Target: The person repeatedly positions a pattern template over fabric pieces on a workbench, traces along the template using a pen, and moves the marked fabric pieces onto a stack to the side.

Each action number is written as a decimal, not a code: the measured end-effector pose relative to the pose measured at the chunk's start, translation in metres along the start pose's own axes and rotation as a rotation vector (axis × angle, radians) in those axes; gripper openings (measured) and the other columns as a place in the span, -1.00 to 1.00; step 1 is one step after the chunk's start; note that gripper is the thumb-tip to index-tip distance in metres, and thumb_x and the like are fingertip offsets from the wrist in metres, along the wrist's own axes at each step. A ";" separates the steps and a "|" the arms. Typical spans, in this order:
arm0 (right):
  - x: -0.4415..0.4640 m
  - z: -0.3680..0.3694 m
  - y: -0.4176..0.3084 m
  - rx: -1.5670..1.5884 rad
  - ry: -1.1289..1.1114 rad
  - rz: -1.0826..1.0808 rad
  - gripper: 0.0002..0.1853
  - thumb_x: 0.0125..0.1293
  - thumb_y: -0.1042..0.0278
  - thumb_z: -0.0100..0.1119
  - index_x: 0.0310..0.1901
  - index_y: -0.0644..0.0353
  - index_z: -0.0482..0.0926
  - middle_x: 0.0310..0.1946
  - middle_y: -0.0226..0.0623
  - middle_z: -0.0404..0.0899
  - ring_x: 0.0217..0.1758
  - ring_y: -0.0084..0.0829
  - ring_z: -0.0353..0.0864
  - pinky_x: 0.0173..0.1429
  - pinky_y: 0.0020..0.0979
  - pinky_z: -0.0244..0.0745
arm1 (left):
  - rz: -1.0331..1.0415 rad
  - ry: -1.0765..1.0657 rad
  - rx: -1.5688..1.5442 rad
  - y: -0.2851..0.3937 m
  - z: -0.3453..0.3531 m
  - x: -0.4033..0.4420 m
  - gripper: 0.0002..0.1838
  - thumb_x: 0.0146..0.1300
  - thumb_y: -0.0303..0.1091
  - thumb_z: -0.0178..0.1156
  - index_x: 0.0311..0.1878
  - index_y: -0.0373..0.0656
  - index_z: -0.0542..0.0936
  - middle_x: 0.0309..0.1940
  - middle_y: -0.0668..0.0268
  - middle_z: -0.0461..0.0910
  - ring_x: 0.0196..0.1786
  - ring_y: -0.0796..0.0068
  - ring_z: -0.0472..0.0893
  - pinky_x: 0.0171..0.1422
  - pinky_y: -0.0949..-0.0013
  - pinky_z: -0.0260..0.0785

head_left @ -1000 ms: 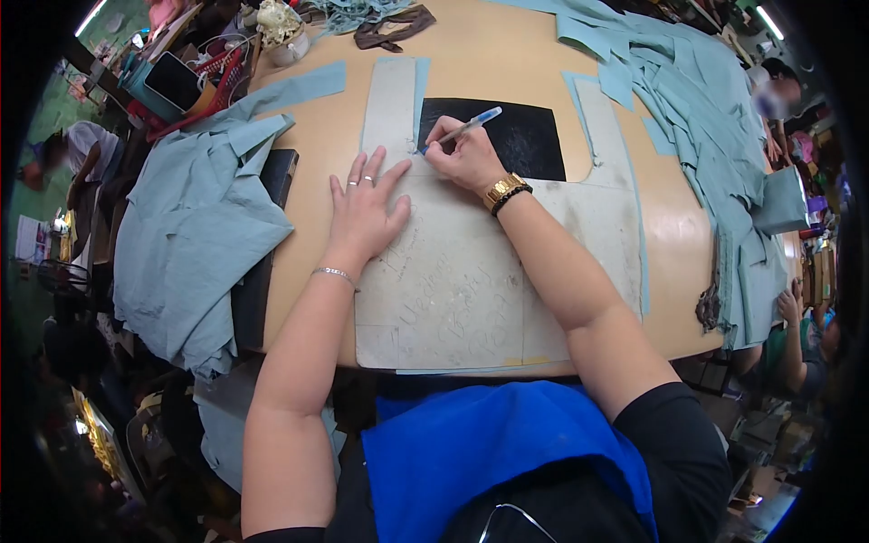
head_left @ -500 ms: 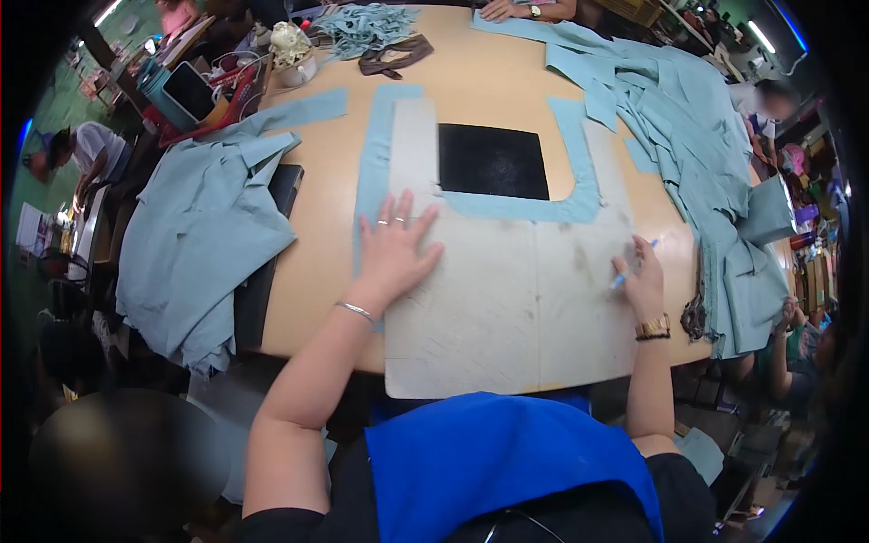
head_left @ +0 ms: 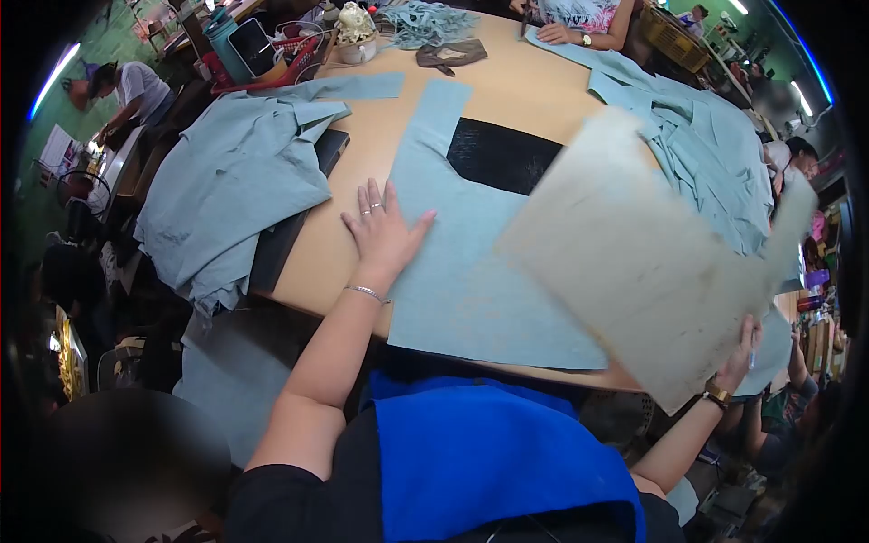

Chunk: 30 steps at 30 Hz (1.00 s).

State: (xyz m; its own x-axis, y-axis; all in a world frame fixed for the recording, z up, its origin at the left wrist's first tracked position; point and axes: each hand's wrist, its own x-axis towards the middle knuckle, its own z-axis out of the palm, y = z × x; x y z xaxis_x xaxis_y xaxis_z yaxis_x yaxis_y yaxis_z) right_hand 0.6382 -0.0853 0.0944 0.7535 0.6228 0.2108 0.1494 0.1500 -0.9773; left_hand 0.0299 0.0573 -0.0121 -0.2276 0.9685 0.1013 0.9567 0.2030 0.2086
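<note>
A light blue fabric piece (head_left: pixel 480 281) lies flat on the table in front of me, cut away around a black rectangle (head_left: pixel 498 156). My left hand (head_left: pixel 385 231) rests with fingers spread at the fabric's left edge, partly on the table. To the right, my right hand (head_left: pixel 738 362) grips the lower right edge of a stiff grey-white pattern template (head_left: pixel 634 262). The template is raised and tilted, blurred by motion, and hides the right part of the fabric. A slim pen (head_left: pixel 752 358) shows at the fingers of my right hand.
Piled blue fabric (head_left: pixel 235 181) lies on a dark board (head_left: pixel 294 213) at the left, with more fabric (head_left: pixel 697 127) at the right. A red basket (head_left: pixel 294 68), a potted ornament (head_left: pixel 355 36) and fabric scraps (head_left: pixel 425 23) stand at the back. Another person's hand (head_left: pixel 554 34) rests across the table.
My right hand has lifted the template off the fabric and swung it to the right, uncovering the blue piece. My left hand stays flat, now at the fabric's left edge.
</note>
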 end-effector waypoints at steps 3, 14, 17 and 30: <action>0.011 -0.032 0.012 -0.128 0.301 -0.184 -0.50 0.38 0.38 0.20 0.27 0.35 0.33 0.16 -0.16 0.43 0.23 -0.37 0.43 0.27 -0.36 0.42 | 0.040 0.036 -0.043 0.002 -0.006 -0.003 -0.20 0.26 0.26 0.09 0.41 -0.07 0.27 0.48 0.01 0.10 0.56 0.04 0.00 0.44 -0.42 -0.19; -0.093 0.154 0.077 -0.521 -0.570 -0.331 -0.58 0.41 0.41 0.15 0.24 0.35 0.40 0.22 -0.11 0.44 0.28 -0.33 0.42 0.37 -0.35 0.31 | -0.117 0.344 -1.308 -0.056 -0.055 0.021 -0.67 0.41 -0.19 0.10 0.03 -0.28 0.44 -0.14 0.14 0.55 -0.02 0.37 0.51 0.16 0.31 0.34; -0.100 0.169 0.104 -0.488 -0.762 -0.314 -0.59 0.41 0.39 0.16 0.23 0.35 0.42 0.21 -0.11 0.47 0.28 -0.33 0.43 0.39 -0.34 0.27 | -0.391 0.688 -1.283 -0.152 -0.143 -0.019 -0.67 0.37 -0.16 0.07 0.04 -0.19 0.49 -0.09 0.31 0.52 0.00 0.43 0.46 0.23 0.32 0.28; -0.101 0.174 0.108 -0.585 -0.777 -0.363 -0.61 0.37 0.45 0.18 0.19 0.36 0.46 0.17 -0.10 0.50 0.26 -0.29 0.44 0.38 -0.30 0.29 | -1.275 0.993 -0.522 -0.518 -0.096 -0.387 -0.42 0.40 -0.12 -0.03 0.37 -0.27 0.25 0.32 -0.07 0.31 0.27 0.06 0.41 0.32 0.09 0.28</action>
State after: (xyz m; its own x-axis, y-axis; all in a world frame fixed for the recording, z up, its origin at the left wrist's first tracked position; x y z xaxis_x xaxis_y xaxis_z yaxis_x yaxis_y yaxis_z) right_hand 0.4672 0.0017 -0.0289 0.0111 0.9691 0.2464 0.7286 0.1609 -0.6658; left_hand -0.3946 -0.4370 -0.0657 -0.9595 -0.2585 0.1117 -0.0213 0.4622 0.8865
